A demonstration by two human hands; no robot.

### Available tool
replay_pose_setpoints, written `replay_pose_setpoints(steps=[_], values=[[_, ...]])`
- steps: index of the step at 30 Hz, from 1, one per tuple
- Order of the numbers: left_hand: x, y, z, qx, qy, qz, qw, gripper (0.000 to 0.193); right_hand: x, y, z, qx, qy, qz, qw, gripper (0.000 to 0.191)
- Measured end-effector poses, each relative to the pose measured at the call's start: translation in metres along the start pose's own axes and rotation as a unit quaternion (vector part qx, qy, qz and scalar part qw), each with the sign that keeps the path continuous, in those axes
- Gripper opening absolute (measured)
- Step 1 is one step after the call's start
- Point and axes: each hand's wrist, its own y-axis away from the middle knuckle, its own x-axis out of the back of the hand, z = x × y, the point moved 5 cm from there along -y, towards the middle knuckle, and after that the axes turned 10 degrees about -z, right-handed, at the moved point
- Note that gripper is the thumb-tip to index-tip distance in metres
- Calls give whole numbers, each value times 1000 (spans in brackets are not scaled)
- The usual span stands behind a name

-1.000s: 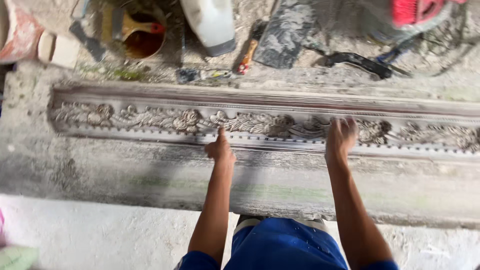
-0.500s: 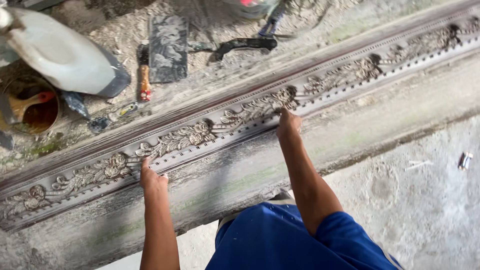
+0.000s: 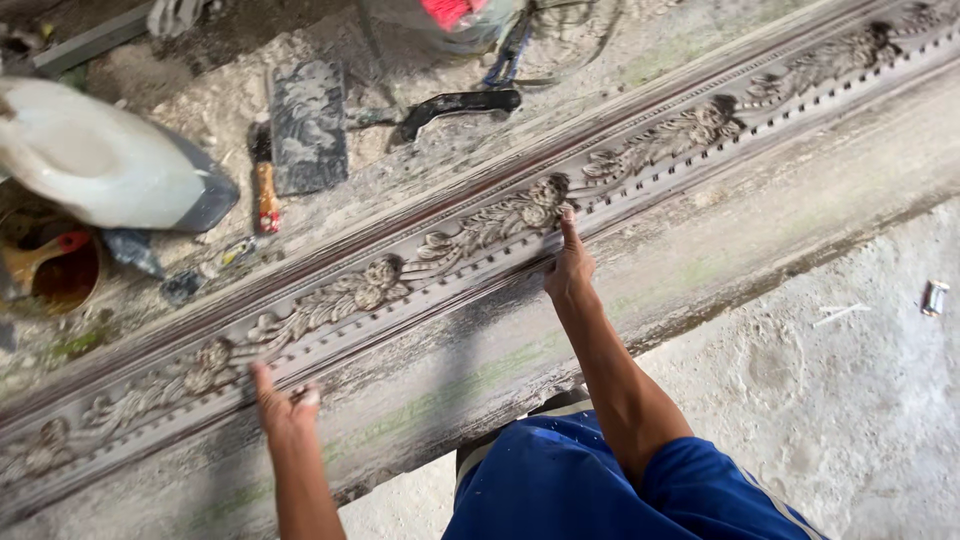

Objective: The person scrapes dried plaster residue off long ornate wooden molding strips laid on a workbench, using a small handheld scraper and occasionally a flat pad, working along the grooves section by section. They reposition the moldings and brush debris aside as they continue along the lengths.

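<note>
Grey plaster moulding (image 3: 480, 240) with leaf relief lies slantwise on the bench; my left hand (image 3: 283, 405) and right hand (image 3: 570, 270) press flat on its near edge, fingers open, gripping nothing. I judge I'm seating it; next calls for even pressure along the edge.

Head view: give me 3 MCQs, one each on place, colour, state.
1. Where does the right hand rest?
A. on the carved moulding
B. on the white jug
C. on the floor

2. What colour is the handle of the small tool by the dark slab?
A. green
B. orange-red
C. white

3. How does the white jug lie?
A. upright
B. hanging
C. on its side

Answers: 1 A, its fingers touch the carved moulding. 2 B, the small tool beside the dark slab has an orange-red grip. 3 C, the white jug lies flat.
</note>
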Motion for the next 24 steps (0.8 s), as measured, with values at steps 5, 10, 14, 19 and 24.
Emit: replay_pose_setpoints(steps=[5, 10, 14, 19, 24], values=[[1, 3, 33, -96, 9, -37, 995, 47, -11, -1, -30, 25, -66, -134, 988, 52], [-2, 12, 89, -200, -54, -87, 974, 43, -55, 19, -88, 133, 101, -190, 967, 38], [21, 34, 114, -246, -85, -53, 964, 45, -54, 69, -108, 156, 131, -177, 963, 32], [16, 29, 93, -254, -137, -26, 957, 47, 13, 148, -85, 121, 125, -173, 969, 35], [27, 28, 87, -239, -184, -11, 953, 50, 72, 169, -65, 72, 181, -113, 974, 36]])
